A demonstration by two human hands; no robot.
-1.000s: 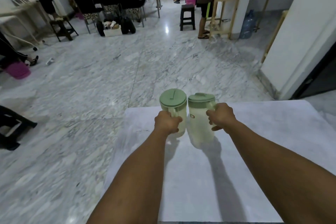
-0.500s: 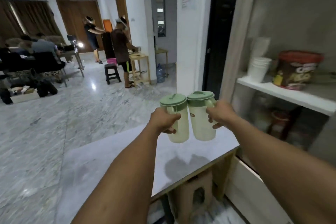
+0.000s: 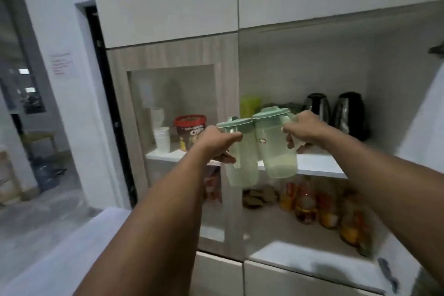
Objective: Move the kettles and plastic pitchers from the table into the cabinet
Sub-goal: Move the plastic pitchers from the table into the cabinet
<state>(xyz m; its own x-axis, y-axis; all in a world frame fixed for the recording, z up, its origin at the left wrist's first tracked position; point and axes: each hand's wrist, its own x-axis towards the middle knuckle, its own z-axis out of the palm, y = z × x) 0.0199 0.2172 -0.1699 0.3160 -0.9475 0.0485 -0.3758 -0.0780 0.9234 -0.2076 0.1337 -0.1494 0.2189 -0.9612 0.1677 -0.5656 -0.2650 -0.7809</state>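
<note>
Both arms were stretched forward at chest height toward the open cabinet shelf (image 3: 312,166). The left hand (image 3: 217,143) was closed around the handle of one green-lidded pitcher (image 3: 240,154), the right hand (image 3: 304,131) around the other pitcher (image 3: 276,149). Both were held upright in the air, side by side and touching, before two kettles (image 3: 336,113).

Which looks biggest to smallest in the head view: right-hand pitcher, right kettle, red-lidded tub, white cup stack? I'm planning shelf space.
1. Right-hand pitcher, though it is nearest the camera.
2. Right kettle.
3. Red-lidded tub.
4. White cup stack.
The kettle and tub look close, so that order is unsure.
</note>
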